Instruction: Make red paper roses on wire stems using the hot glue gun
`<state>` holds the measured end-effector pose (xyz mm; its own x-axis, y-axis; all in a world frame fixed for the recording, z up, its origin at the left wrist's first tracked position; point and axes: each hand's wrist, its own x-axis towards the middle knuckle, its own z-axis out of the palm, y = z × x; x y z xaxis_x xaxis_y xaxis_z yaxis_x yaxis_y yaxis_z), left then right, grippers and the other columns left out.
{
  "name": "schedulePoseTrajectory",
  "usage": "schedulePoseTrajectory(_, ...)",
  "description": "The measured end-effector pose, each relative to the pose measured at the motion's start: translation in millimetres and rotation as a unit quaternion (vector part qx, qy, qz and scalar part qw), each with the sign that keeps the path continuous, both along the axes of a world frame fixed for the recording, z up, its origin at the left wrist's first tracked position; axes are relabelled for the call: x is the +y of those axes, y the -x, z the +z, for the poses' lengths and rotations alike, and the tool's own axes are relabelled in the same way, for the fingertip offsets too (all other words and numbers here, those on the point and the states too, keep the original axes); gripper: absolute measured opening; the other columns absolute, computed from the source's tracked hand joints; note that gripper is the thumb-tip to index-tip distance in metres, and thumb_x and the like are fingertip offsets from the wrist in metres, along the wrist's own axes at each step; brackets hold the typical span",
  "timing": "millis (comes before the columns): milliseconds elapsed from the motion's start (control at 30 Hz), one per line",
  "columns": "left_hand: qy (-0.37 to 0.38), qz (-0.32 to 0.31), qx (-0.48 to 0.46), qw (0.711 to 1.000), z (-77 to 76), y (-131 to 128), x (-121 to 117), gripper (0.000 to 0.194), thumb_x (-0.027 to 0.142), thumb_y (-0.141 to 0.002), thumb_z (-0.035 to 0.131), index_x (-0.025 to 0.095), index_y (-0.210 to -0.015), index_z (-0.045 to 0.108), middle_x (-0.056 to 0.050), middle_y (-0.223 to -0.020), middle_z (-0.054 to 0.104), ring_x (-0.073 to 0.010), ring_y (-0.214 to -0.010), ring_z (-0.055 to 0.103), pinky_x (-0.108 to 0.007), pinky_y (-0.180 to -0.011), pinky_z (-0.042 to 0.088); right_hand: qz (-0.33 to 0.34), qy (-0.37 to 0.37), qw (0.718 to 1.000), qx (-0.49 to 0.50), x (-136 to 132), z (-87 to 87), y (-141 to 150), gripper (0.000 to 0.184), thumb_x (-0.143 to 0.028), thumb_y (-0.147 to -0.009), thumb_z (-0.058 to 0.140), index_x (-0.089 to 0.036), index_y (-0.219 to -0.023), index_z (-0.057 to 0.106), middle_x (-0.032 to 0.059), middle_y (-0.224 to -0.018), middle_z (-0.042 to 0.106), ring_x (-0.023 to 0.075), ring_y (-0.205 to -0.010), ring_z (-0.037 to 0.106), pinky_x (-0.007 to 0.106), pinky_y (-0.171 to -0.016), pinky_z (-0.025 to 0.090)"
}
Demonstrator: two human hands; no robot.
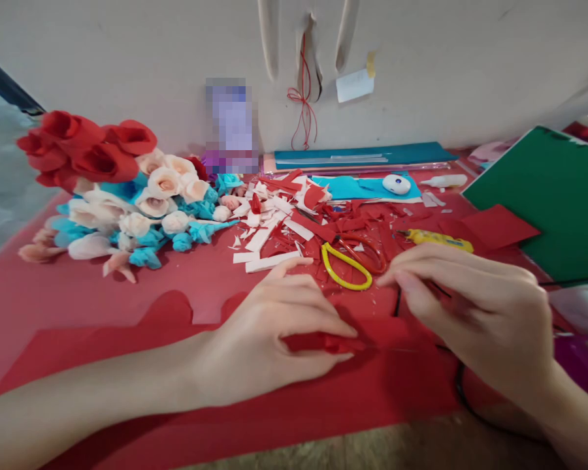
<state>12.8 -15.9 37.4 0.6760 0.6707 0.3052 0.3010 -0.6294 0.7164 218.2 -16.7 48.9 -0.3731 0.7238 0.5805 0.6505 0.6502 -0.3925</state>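
My left hand (284,326) is over the front of the table, its thumb and fingers closed around a small rolled piece of red paper (340,343). Part of that piece is hidden by the fingers. To the right, my right hand (475,313) is raised with thumb and fingertips pinched together; what they hold, if anything, I cannot make out. Beyond the hands lie scissors (347,273) with one yellow and one red handle loop. A yellow tool (438,240) with a dark tip rests just behind my right hand. A large red paper sheet (127,398) spreads under my left forearm.
Red, cream and blue paper flowers (164,183) are heaped at the left. Red and white paper scraps (274,228) cover the middle. A green board (543,196) leans at the right, near a purple object (581,362) and a black cord (463,391). A white wall stands behind.
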Motion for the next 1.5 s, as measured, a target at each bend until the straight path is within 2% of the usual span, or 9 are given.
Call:
schedulePoseTrajectory(133,-0.021,0.005,-0.006,1.0,-0.6,0,0,0.011,0.015,-0.073,0.062,0.019,-0.083,0.066,0.003,-0.073,0.068,-0.0099,-0.07,0.058,-0.036,-0.102,0.025,-0.035,-0.044,0.998,-0.02,9,-8.5,-5,0.012,-0.007,-0.072,0.056,-0.018,-0.074,0.06,0.0008,-0.075,0.063,0.0114,-0.067,0.058,0.021,-0.053,0.044)
schedulePoseTrajectory(233,-0.016,0.006,-0.005,1.0,-1.0,-1,1,0.01,0.016,-0.074,0.061,0.02,-0.083,0.066,0.002,-0.075,0.069,-0.01,-0.07,0.059,-0.035,-0.1,0.028,-0.026,0.065,0.997,0.037,15,-8.0,-5,0.011,-0.01,-0.073,0.058,-0.02,-0.073,0.063,-0.0013,-0.074,0.064,0.0099,-0.067,0.058,0.018,-0.05,0.044)
schedulePoseTrajectory(333,-0.008,0.004,-0.008,1.0,-0.6,-1,3,0.01,0.017,-0.074,0.061,0.02,-0.083,0.066,0.002,-0.075,0.069,-0.0103,-0.071,0.059,-0.034,-0.098,0.03,-0.006,0.18,0.977,0.111,14,-2.4,-3,0.01,-0.011,-0.073,0.059,-0.021,-0.072,0.063,-0.0031,-0.074,0.064,0.0077,-0.067,0.058,0.013,-0.052,0.045)
schedulePoseTrajectory(533,-0.014,0.003,-0.014,1.0,-0.3,0,4,0.008,0.02,-0.074,0.063,0.019,-0.082,0.066,0.002,-0.075,0.069,-0.0097,-0.069,0.059,-0.033,-0.098,0.03,0.044,0.368,0.89,0.265,7,-1.5,-6,0.005,-0.017,-0.075,0.061,-0.022,-0.074,0.063,-0.0045,-0.062,0.056,0.0025,-0.046,0.049,0.011,-0.042,0.041)
schedulePoseTrajectory(700,0.002,0.003,-0.018,1.0,-1.3,-1,4,0.008,0.019,-0.074,0.063,0.019,-0.081,0.066,0.003,-0.075,0.069,-0.0091,-0.07,0.06,-0.035,-0.1,0.03,0.098,0.456,0.813,0.349,7,-5.2,-7,0.005,-0.018,-0.078,0.059,-0.022,-0.079,0.063,-0.0041,-0.053,0.054,0.0036,-0.042,0.049,0.013,-0.04,0.037)
schedulePoseTrajectory(800,0.008,0.006,-0.022,1.0,-1.3,-1,4,0.008,0.019,-0.073,0.064,0.018,-0.081,0.066,0.003,-0.074,0.069,-0.009,-0.07,0.06,-0.035,-0.101,0.029,0.097,0.487,0.785,0.371,9,-5.1,-5,0.006,-0.025,-0.078,0.059,-0.021,-0.079,0.064,-0.0024,-0.057,0.054,0.0045,-0.042,0.048,0.014,-0.037,0.035)
schedulePoseTrajectory(967,0.007,0.012,-0.023,1.0,-1.2,-1,3,0.008,0.019,-0.073,0.064,0.017,-0.08,0.067,0.003,-0.073,0.068,-0.0083,-0.07,0.059,-0.034,-0.101,0.028,0.111,0.504,0.786,0.34,9,-5.5,-5,0.019,-0.027,-0.081,0.054,-0.016,-0.067,0.06,-0.0007,-0.059,0.051,0.0053,-0.046,0.046,0.016,-0.039,0.034)
schedulePoseTrajectory(1200,0.009,0.003,-0.021,1.0,-0.5,-2,4,0.007,0.018,-0.073,0.063,0.016,-0.079,0.066,0.002,-0.073,0.068,-0.0091,-0.07,0.059,-0.033,-0.097,0.032,0.189,0.516,0.745,0.378,7,-9.5,-5,0.015,-0.023,-0.081,0.052,-0.014,-0.07,0.055,-0.0019,-0.062,0.045,0.0042,-0.049,0.041,0.015,-0.039,0.035)
schedulePoseTrajectory(1500,-0.002,0.001,-0.027,1.0,1.0,-2,4,0.007,0.019,-0.074,0.063,0.015,-0.079,0.066,0.0,-0.071,0.068,-0.0091,-0.069,0.059,-0.028,-0.087,0.038,0.196,0.501,0.762,0.36,4,-10.6,-5,0.009,-0.012,-0.081,0.05,-0.015,-0.074,0.056,-0.0027,-0.064,0.047,0.0058,-0.05,0.052,0.017,-0.044,0.044)
